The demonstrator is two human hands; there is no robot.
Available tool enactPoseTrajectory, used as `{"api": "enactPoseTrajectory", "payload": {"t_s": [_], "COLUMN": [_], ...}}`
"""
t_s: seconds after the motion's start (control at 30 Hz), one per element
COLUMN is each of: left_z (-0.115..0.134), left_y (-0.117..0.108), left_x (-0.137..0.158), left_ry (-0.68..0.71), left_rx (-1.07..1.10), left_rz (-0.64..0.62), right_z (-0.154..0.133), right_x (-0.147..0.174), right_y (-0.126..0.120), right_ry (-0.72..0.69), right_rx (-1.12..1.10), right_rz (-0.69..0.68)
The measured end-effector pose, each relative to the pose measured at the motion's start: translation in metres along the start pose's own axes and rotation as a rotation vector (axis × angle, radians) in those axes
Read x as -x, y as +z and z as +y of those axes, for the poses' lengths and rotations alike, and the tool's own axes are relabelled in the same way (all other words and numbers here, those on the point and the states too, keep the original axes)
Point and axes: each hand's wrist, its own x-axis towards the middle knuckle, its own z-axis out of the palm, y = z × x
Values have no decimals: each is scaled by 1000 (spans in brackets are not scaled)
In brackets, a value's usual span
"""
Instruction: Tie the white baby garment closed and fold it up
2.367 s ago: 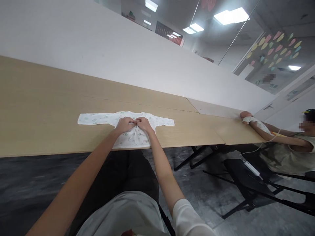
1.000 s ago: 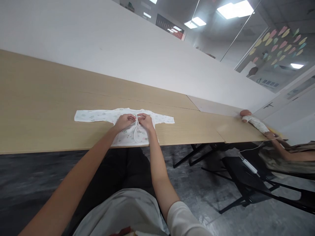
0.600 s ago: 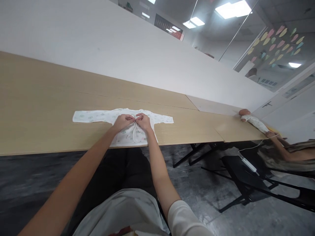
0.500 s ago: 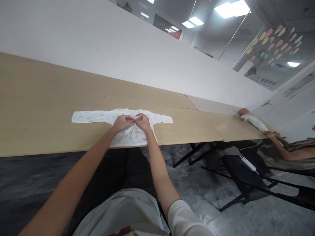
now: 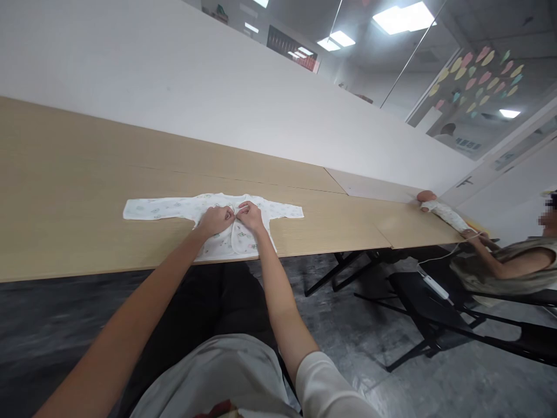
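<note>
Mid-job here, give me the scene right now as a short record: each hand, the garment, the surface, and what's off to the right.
Left hand: fingers curled at the front opening of the small shirt; exact grip too small to tell
Right hand: fingertips at the same opening, close beside the left; grip unclear
Shirt: white, printed, sleeves spread to both sides, hem near the table's close edge
Table: light wood-coloured
Far right: doll lying on the table, a co-worker's hand at its lower end
Chair: black, white power strip on it
</note>
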Motion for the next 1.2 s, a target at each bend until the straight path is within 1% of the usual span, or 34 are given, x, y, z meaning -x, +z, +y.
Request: {"api": "enactPoseTrajectory", "payload": {"t_s": [0.17, 0.23, 0.33, 0.37, 0.43, 0.47, 0.53, 0.6, 0.77, 0.9, 0.97, 1.03, 1.1, 1.2], "left_z": [-6, -8, -10, -10, -10, -11, -13, -15, -19, -15, -12, -10, -9, -8], "left_y": [3, 3, 3, 2, 1, 1, 0, 0, -1, -10, -14, -15, -14, -8], "left_x": [-1, 0, 0, 0, -2, -2, -3, -2, 6, 10, 13, 17, 22, 30], "left_ry": [-34, -22, 77, 124, 191, 201, 187, 176, 231, 206, 217, 264, 304, 300], "left_rx": [31, 47, 80, 90, 102, 99, 76, 45, 24, 47, 55, 71, 119, 259], "left_rz": [16, 60, 157, 166, 124, 91, 37, 14, 12, 44, 66, 48, 3, -47], "right_z": [1, 1, 0, 0, 0, 0, 0, -1, -5, -11, -14, -17, -18, -18], "right_x": [0, 0, 0, 0, -1, -1, -1, -1, 2, 13, 22, 34, 45, 56], "right_y": [-1, -2, -4, -4, -5, -4, -4, -3, -3, -6, -9, -12, -14, -14], "right_ry": [35, 31, 27, 27, 30, 30, 17, -13, -81, -109, -125, -129, -117, -97], "right_rx": [2, 34, 65, 68, 73, 79, 111, 170, 273, 249, 226, 211, 214, 221], "right_rz": [19, 23, 9, 0, -17, -25, -35, -38, -32, 35, 60, 26, -49, -115]}}
